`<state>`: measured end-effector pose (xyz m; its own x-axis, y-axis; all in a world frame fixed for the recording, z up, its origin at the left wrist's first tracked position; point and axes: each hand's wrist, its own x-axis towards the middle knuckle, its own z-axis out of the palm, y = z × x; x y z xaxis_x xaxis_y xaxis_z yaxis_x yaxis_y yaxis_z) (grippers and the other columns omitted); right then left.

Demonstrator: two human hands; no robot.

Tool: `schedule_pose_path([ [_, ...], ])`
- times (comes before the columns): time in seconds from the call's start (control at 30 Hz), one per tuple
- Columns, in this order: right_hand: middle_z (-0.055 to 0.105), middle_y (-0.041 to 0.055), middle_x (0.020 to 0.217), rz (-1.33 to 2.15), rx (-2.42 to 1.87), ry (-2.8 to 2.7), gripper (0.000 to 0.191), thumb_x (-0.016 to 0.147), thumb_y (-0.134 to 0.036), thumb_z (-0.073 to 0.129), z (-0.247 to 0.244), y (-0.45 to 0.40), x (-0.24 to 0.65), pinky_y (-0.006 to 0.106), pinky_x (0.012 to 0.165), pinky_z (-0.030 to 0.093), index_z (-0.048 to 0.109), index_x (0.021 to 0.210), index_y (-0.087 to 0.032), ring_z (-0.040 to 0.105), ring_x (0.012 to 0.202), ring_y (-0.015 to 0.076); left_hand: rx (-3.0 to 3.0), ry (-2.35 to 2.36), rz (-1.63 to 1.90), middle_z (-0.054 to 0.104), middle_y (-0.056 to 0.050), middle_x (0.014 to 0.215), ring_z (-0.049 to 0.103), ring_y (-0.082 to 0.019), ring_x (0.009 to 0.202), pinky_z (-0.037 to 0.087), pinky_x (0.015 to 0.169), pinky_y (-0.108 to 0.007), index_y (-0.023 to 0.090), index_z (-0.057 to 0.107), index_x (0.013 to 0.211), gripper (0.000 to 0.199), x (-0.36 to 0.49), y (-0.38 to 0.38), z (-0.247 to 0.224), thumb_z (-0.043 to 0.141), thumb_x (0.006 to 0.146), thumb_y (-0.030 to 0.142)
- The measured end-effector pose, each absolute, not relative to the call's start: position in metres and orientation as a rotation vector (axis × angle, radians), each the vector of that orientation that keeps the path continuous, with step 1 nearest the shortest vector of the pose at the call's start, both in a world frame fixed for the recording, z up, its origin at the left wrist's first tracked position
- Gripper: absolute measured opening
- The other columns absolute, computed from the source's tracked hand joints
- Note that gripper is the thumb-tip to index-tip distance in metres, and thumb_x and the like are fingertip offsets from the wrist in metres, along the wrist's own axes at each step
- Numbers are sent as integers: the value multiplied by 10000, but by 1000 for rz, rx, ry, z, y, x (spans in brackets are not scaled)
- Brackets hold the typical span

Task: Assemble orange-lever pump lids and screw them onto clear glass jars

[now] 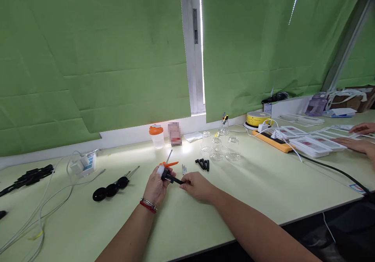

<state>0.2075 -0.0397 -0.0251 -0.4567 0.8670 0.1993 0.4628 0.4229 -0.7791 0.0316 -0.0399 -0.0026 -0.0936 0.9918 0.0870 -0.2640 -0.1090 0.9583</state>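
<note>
My arms (249, 219) are near; my left hand (155, 184) and right hand (197, 186) grip a black part (176, 180), left of black pieces (208, 165).

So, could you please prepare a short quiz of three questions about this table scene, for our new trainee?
1. True or false: the orange-lidded cup stands upright.
2. How many round black handles lie on the table, to the left of the person's left hand?
3. Fill in: the right hand grips the end of a ____-coloured rod.

Key: 1. True. 2. Three. 3. black.
</note>
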Motion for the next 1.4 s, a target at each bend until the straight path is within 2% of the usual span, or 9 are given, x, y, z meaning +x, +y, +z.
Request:
schedule_pose_path([
  [0.13,628,49,783,486,-1226,-2139,192,847,-247,504,-10,-28,215,250,623,318,666,775,-174,526,733,160,1160,1251,1548,648,-111,949,581,-305,1015,450,888,-444,171,623,905,270,9,-30,0,700,658,248],
  [0.2,634,56,777,392,-1350,-2148,235,876,-258,474,-4,-17,219,249,625,317,658,758,-172,534,737,161,1267,1370,1641,579,-116,1168,386,-334,1258,305,1047,-436,200,624,892,312,-13,-25,6,724,596,182],
  [0.3,620,59,728,361,-1480,-2115,304,909,-292,426,-1,4,223,249,578,298,643,738,-168,524,678,159,1410,1568,1727,461,-140,1330,210,-350,1356,96,1127,-440,180,614,934,307,-48,-20,13,656,629,167],
  [0.47,630,67,787,334,-1626,-2085,366,950,-331,340,-1,42,220,240,553,319,635,802,-173,544,691,162,1743,2731,970,580,-218,1164,484,-397,1110,186,1001,-600,95,614,1022,328,-88,-15,12,461,757,212],
  [0.63,659,99,898,308,-1760,-2131,326,946,-307,370,-4,69,204,247,577,373,659,901,-163,597,756,179,1556,2818,522,650,-202,1034,516,-408,1073,204,917,-658,153,653,883,261,-100,-10,3,466,735,260],
  [0.83,641,167,1022,161,-1831,-2249,232,893,-239,497,-17,77,189,298,727,418,687,938,-114,594,957,255,1724,2691,410,640,-169,1019,544,-376,1031,204,972,-606,159,647,906,279,-93,-9,0,511,671,222],
  [1.13,583,159,1122,72,-1809,-2256,237,809,-95,552,-8,59,176,291,796,416,635,1029,-120,544,1056,250,1757,2540,450,562,-211,1107,571,-340,1013,438,844,-385,93,585,1065,503,-81,-6,-2,554,660,390],
  [1.2,587,137,1131,117,-1786,-2252,249,849,-150,516,-5,48,161,290,779,422,613,1078,-151,565,1024,234,1732,2528,485,541,-215,1148,570,-328,1032,448,843,-368,87,566,1096,551,-79,-6,-2,541,673,439],
  [1.4,666,92,868,418,-1787,-2276,208,853,-312,518,-7,21,124,271,608,426,667,808,-174,637,795,217,1611,2546,515,530,-267,1196,608,-339,976,471,781,-387,47,584,1066,512,-84,-4,-2,487,723,415],
])
